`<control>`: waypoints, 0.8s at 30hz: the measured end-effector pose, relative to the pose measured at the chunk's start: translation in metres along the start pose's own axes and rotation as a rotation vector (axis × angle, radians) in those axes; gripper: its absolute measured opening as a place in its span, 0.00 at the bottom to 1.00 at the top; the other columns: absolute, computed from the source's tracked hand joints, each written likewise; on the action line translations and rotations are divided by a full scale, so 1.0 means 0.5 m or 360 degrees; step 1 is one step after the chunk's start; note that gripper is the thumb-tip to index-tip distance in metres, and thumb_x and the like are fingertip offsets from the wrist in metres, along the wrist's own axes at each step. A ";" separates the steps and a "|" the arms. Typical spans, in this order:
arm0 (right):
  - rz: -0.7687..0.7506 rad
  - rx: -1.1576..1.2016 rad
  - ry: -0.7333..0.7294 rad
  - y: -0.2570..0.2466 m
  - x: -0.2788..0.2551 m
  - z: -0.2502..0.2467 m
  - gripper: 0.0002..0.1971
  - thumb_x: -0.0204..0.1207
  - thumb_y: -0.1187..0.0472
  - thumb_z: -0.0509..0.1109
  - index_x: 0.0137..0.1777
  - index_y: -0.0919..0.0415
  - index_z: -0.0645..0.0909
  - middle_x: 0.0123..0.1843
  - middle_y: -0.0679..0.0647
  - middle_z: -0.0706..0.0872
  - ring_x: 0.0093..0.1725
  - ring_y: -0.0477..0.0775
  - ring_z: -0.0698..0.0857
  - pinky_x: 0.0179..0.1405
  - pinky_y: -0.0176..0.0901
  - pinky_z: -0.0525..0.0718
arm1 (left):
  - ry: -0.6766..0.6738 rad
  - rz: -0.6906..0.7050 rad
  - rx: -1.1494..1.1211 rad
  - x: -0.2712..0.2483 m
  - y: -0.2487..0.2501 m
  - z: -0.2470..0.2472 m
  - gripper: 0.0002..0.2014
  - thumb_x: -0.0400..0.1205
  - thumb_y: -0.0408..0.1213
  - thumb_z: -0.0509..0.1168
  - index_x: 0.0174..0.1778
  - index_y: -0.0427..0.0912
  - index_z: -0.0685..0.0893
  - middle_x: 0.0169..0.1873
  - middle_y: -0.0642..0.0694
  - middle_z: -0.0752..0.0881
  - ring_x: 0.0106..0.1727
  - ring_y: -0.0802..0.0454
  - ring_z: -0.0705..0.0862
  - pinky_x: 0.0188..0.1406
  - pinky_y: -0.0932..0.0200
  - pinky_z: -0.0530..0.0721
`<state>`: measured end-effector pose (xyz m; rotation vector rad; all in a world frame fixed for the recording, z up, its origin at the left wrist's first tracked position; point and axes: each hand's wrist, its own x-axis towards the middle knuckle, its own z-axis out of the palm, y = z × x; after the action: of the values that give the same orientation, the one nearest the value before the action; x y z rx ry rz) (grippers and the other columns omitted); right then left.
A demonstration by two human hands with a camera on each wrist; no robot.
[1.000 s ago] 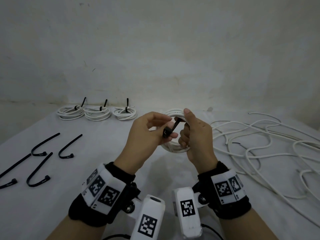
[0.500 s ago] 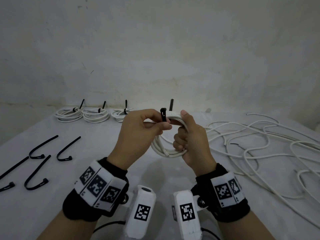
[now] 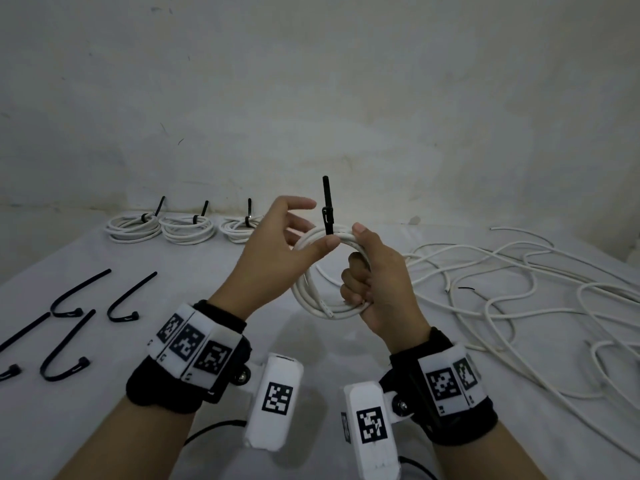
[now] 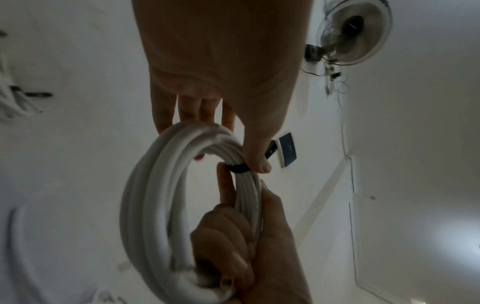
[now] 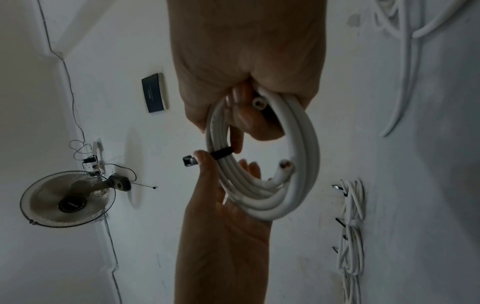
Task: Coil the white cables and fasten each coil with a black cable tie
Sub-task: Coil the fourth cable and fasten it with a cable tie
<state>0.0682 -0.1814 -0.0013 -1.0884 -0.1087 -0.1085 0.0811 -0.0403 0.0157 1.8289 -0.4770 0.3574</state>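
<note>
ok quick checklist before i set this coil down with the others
1. Tie looped round the coil: ok, band wraps all the strands and its tail stands up.
2. Tie pulled fully tight: cannot tell.
3. Right hand gripping the coil: ok, fingers curled round the strands.
4. Left hand off the tie tail: ok, fingers spread, only the thumb touches the coil beside the band.
5. Cable ends tucked in: not ok, one end sticks out inside the loop.
6. Free spot beside the three done coils on the table: ok.
</note>
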 end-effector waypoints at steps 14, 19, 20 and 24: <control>0.0014 -0.0109 -0.0094 0.026 -0.002 0.006 0.20 0.83 0.56 0.62 0.29 0.55 0.82 0.20 0.51 0.58 0.16 0.46 0.59 0.18 0.36 0.63 | 0.0116 0.0005 -0.0805 -0.016 -0.049 0.040 0.12 0.74 0.47 0.64 0.49 0.45 0.78 0.20 0.46 0.68 0.15 0.57 0.61 0.15 0.68 0.64; 0.0057 -0.0251 -0.0222 0.019 0.007 -0.012 0.13 0.82 0.57 0.61 0.48 0.62 0.86 0.38 0.55 0.87 0.37 0.50 0.86 0.38 0.41 0.86 | -0.0018 -0.0131 -0.0925 -0.022 -0.053 0.019 0.13 0.72 0.44 0.65 0.45 0.39 0.79 0.21 0.44 0.66 0.14 0.59 0.58 0.14 0.70 0.57; 0.0049 -0.0233 -0.0246 0.016 0.010 -0.017 0.13 0.82 0.58 0.61 0.52 0.63 0.85 0.44 0.56 0.90 0.43 0.52 0.88 0.44 0.43 0.88 | -0.0076 -0.0182 -0.0953 -0.023 -0.055 0.015 0.12 0.72 0.44 0.65 0.45 0.39 0.78 0.19 0.47 0.65 0.14 0.60 0.57 0.15 0.70 0.54; -0.0047 -0.0232 -0.0085 0.011 0.020 -0.028 0.04 0.78 0.65 0.68 0.49 0.63 0.83 0.43 0.60 0.89 0.40 0.57 0.87 0.47 0.50 0.86 | -0.0248 -0.0267 -0.0984 -0.028 -0.062 0.017 0.10 0.76 0.41 0.68 0.44 0.38 0.77 0.17 0.53 0.64 0.15 0.61 0.57 0.16 0.71 0.53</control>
<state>0.0794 -0.1917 -0.0109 -1.2358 -0.1670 -0.1155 0.0843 -0.0383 -0.0191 1.2832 -0.4722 -0.0528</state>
